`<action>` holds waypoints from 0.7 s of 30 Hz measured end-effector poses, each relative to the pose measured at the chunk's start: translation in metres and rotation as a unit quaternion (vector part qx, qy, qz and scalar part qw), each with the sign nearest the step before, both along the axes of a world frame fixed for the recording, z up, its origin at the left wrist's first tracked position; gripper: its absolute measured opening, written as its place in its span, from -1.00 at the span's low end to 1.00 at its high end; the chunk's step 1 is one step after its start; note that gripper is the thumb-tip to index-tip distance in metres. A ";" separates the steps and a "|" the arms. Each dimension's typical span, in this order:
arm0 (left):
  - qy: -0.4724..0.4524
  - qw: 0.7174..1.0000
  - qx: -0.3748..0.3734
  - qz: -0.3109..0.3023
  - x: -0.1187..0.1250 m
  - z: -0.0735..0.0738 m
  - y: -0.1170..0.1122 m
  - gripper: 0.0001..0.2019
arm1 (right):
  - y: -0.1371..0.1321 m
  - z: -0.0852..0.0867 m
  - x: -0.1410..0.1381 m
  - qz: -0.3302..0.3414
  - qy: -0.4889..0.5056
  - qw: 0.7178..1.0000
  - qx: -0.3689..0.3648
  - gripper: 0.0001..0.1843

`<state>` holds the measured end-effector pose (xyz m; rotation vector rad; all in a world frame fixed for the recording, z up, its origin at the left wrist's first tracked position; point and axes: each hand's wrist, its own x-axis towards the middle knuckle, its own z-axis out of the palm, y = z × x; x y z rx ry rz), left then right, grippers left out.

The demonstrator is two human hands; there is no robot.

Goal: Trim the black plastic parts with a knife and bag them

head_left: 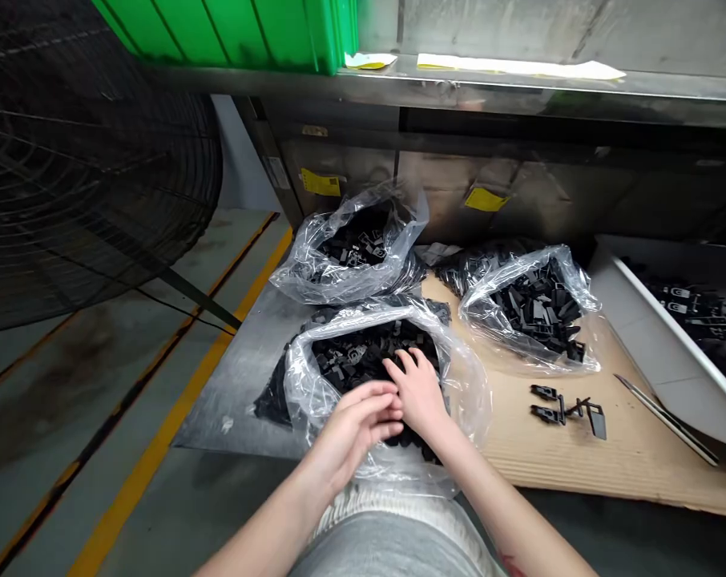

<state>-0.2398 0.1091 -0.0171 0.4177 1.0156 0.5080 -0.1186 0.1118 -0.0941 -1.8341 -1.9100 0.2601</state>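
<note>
Over the front clear plastic bag (pixel 315 401), full of small black plastic parts (pixel 363 353), both of my hands are close together. My left hand (pixel 356 429) is loosely curved with its fingers apart and nothing visible in it. Its fingertips are beside or touching my right hand (pixel 420 393); the overlap hides which. The right hand reaches palm down onto the black parts, its fingers spread, and no part shows in its grip. What lies under its palm is hidden.
Behind stands another open bag (pixel 339 280) of black parts, with a third bag (pixel 537 308) to the right. On the cardboard (pixel 495 433) lie a joined black plastic piece (pixel 570 410) and tweezers (pixel 667 421). A white box (pixel 651 336) stands right; a large fan (pixel 92 176) left.
</note>
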 end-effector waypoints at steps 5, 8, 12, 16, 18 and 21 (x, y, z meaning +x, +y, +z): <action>-0.041 0.979 -0.201 -0.019 -0.023 -0.045 -0.016 -0.42 | 0.009 0.000 0.012 -0.005 -0.010 1.000 -0.010 -0.47; -0.061 0.956 -0.287 0.012 -0.037 -0.050 -0.018 -0.29 | 0.023 -0.001 0.004 -0.011 -0.009 1.000 -0.019 -0.46; -0.078 0.945 -0.306 0.086 -0.041 -0.058 -0.026 -0.19 | 0.025 -0.001 -0.006 -0.012 0.007 0.999 -0.042 -0.47; -0.134 0.939 -0.295 0.116 -0.023 -0.067 -0.027 -0.27 | 0.011 0.002 -0.005 -0.020 0.049 0.995 -0.081 -0.49; -0.156 0.933 -0.296 0.131 -0.012 -0.069 -0.025 -0.35 | 0.001 0.004 -0.004 -0.017 0.082 0.991 -0.103 -0.52; -0.164 0.927 -0.299 0.156 0.000 -0.068 -0.024 -0.37 | -0.014 0.010 -0.008 -0.008 0.140 0.983 -0.123 -0.59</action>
